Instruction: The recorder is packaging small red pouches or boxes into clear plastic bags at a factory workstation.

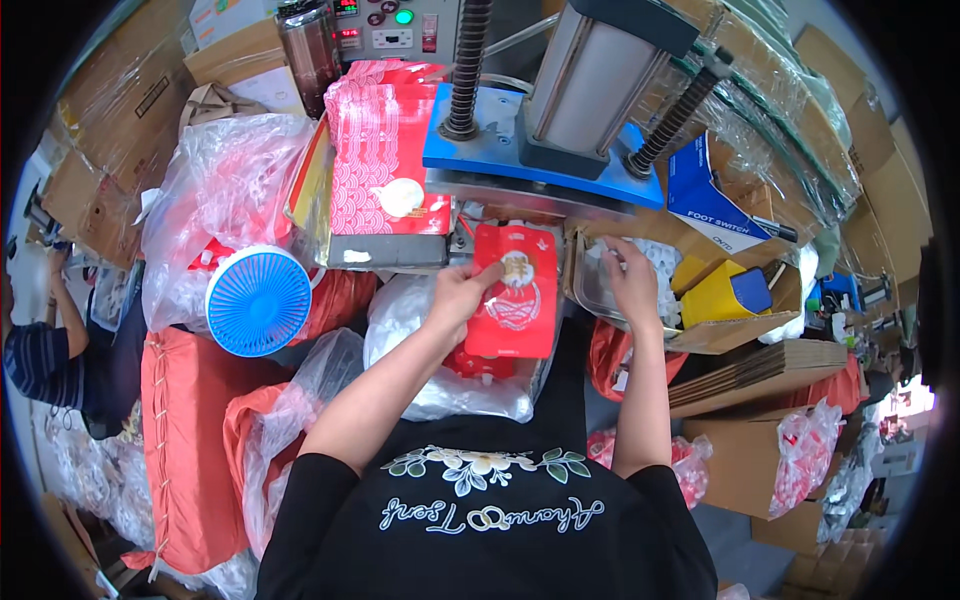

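Observation:
My left hand (pixel 463 297) is closed on the left edge of a red envelope (pixel 512 325), its thumb on the front beside a gold round emblem (pixel 517 270). White line art is printed below that emblem. The envelope is held in front of a press (pixel 545 150) with a blue plate and a grey cylinder. Over a clear plastic tray (pixel 597 290) to the right is my right hand (pixel 632 280), fingers bent together in a pinch; anything between the fingertips is too small to make out. Patterned red envelopes (pixel 385 150) lie spread left of the press.
A blue round fan (pixel 258 300) stands at left beside plastic-wrapped goods (pixel 225 190). At right, a cardboard box (pixel 735 335) holds the tray and a yellow item (pixel 722 293). Flat cardboard (pixel 765 375) is stacked below it. A person (pixel 60 340) sits at far left.

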`<state>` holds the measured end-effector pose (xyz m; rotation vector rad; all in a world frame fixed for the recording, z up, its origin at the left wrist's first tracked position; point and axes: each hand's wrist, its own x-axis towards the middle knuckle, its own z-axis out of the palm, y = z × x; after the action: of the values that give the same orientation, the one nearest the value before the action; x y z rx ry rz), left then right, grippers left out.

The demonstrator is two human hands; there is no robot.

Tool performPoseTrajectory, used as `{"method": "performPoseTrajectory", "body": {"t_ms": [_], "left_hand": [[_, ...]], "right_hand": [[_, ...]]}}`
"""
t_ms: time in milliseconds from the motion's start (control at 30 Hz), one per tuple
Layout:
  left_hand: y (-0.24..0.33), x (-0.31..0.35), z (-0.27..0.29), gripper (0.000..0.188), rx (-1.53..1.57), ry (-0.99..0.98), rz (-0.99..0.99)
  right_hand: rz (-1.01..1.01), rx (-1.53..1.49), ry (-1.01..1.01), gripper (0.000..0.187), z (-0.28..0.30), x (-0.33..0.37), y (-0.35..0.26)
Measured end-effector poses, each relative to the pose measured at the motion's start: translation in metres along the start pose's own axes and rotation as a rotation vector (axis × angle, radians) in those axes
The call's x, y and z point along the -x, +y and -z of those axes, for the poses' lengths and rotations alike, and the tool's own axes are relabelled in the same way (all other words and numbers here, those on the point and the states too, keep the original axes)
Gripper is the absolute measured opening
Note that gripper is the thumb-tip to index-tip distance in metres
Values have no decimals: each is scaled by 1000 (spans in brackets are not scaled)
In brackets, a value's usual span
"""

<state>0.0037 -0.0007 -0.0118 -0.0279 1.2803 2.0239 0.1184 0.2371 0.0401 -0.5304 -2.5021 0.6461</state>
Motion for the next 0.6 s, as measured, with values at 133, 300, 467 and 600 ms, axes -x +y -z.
{"method": "performPoseTrajectory", "body": {"t_ms": [133,300,467,600], "left_hand": [[10,1,0,19,-81,36,-17],[68,-7,37,56,-1099,360,-828],[50,21,103,48,-1529,369,-959],[72,55,84,15,-1270,383,-943]], "right_hand": [[128,118,-44,22,-24,7,18],[-19,-222,-64,20,-23,8,25],[-283,-740,-135,18,-11,15,30],[-200,-796,-92,24,2,19,1]]}}
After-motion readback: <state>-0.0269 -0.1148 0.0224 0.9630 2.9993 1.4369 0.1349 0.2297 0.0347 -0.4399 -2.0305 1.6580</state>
